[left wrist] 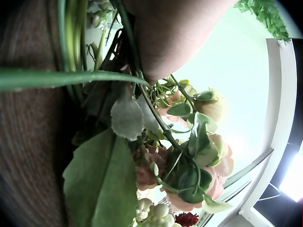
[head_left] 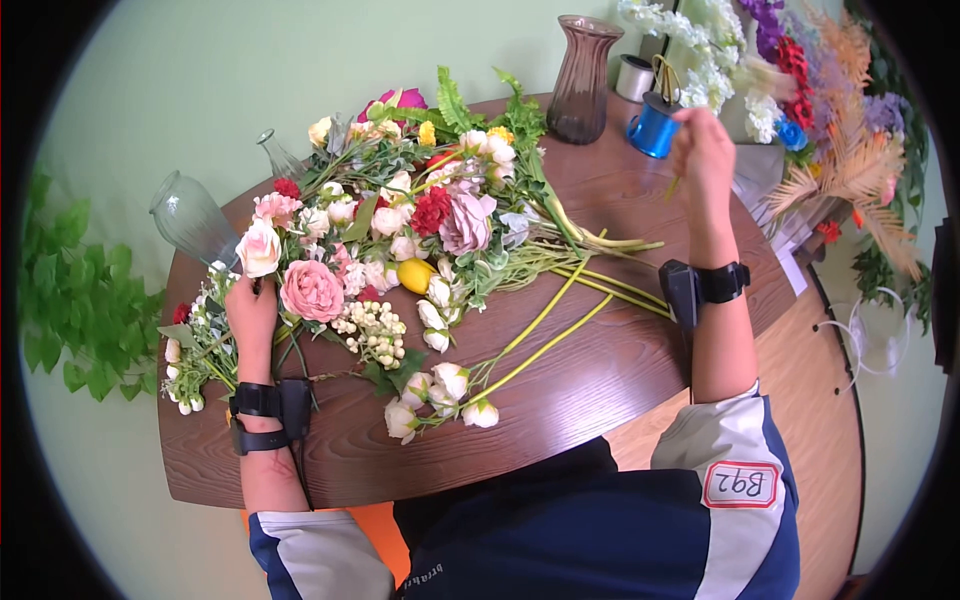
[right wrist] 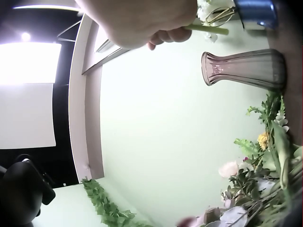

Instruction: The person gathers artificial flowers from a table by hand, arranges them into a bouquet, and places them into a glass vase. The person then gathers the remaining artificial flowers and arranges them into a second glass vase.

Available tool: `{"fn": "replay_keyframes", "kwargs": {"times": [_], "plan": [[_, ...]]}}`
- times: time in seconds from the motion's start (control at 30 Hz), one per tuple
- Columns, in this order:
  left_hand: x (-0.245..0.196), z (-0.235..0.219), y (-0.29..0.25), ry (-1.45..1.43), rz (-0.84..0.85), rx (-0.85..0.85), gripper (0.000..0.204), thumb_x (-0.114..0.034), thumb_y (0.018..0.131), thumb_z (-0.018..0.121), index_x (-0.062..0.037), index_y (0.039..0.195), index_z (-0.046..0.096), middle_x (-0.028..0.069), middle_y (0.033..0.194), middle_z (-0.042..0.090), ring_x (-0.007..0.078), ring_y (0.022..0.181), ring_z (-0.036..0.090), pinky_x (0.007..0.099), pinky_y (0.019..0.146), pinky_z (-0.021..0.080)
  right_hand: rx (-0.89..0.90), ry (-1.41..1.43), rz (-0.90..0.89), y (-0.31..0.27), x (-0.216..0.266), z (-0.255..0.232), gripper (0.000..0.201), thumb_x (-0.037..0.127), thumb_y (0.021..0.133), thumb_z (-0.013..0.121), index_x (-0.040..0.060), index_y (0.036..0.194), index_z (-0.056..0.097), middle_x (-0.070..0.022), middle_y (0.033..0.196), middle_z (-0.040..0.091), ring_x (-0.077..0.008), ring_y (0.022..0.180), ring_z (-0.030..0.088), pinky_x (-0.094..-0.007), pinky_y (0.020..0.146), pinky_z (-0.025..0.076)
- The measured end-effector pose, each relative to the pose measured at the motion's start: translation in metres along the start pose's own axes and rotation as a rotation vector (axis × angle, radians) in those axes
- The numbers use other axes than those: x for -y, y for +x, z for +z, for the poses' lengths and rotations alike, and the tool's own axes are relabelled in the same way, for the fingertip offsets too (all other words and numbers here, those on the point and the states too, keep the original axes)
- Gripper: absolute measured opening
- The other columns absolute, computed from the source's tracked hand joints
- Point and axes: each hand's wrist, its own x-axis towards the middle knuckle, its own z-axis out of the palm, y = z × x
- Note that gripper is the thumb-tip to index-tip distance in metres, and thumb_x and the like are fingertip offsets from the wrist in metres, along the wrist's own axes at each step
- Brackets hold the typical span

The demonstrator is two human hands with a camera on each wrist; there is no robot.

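Observation:
My left hand (head_left: pixel 252 315) grips thin stems just below a pale pink rose (head_left: pixel 259 248), with a fuller pink flower (head_left: pixel 312 290) beside it. In the left wrist view, dark green stems (left wrist: pixel 163 130) run under the hand (left wrist: pixel 177 33), with leaves and pink blooms around them; the fingertips are hidden. Raised at the right, my right hand (head_left: pixel 705 160) has its fingers curled round a green stem, whose end (right wrist: pixel 208 29) sticks out past the fingers in the right wrist view. Close behind that hand stands a blue spool (head_left: pixel 652 128).
Mixed flowers (head_left: pixel 400 210) cover the table's (head_left: pixel 560 380) left and middle, stems pointing right. White blooms (head_left: pixel 440 392) lie near the front. A pinkish glass vase (head_left: pixel 584 80) stands at the back; a clear one (head_left: pixel 195 220) leans at the left. More flowers (head_left: pixel 850 130) are at the right.

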Motion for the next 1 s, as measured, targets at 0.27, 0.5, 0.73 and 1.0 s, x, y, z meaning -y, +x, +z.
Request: {"fn": "replay_keyframes", "kwargs": {"times": [0.27, 0.5, 0.73, 1.0], "plan": [[0.008, -0.021, 0.012, -0.018, 0.092, -0.466, 0.024, -0.001, 0.075, 0.052, 0.0015, 0.098, 0.060, 0.0120, 0.085, 0.064, 0.0176, 0.075, 0.058, 0.0313, 0.073, 0.045, 0.051, 0.052, 0.023, 0.002, -0.005, 0.000, 0.029, 0.025, 0.094, 0.044, 0.0038, 0.079, 0.056, 0.0088, 0.054, 0.032, -0.0005, 0.042, 0.025, -0.0183, 0.038, 0.017], [0.030, -0.064, 0.000, -0.059, -0.156, -0.394, 0.034, -0.007, 0.079, 0.059, 0.0010, 0.112, 0.052, 0.0146, 0.116, 0.052, 0.0244, 0.098, 0.053, 0.0360, 0.086, 0.040, 0.060, -0.216, -0.130, -0.010, -0.011, 0.018, 0.028, 0.023, 0.093, 0.045, 0.0025, 0.079, 0.058, 0.0082, 0.055, 0.033, -0.0004, 0.049, 0.027, -0.0185, 0.044, 0.021], [-0.100, -0.032, -0.006, 0.141, 0.384, -0.305, 0.049, -0.012, 0.081, 0.058, -0.0049, 0.127, 0.040, 0.0158, 0.123, 0.044, 0.0229, 0.099, 0.052, 0.0324, 0.083, 0.045, 0.171, -0.604, -0.387, -0.013, -0.027, 0.020, 0.021, 0.019, 0.089, 0.052, 0.0016, 0.085, 0.063, -0.0012, 0.060, 0.053, -0.0097, 0.053, 0.047, -0.0235, 0.050, 0.037], [-0.035, -0.055, 0.006, 0.373, 0.339, -0.734, 0.036, -0.007, 0.070, 0.072, 0.0014, 0.098, 0.051, 0.0098, 0.094, 0.053, 0.0183, 0.084, 0.052, 0.0305, 0.079, 0.042, 0.498, -0.742, -0.431, -0.032, -0.018, 0.038, 0.016, 0.015, 0.080, 0.060, 0.0024, 0.088, 0.063, -0.0141, 0.071, 0.061, -0.0299, 0.062, 0.057, -0.0354, 0.055, 0.044]]}}
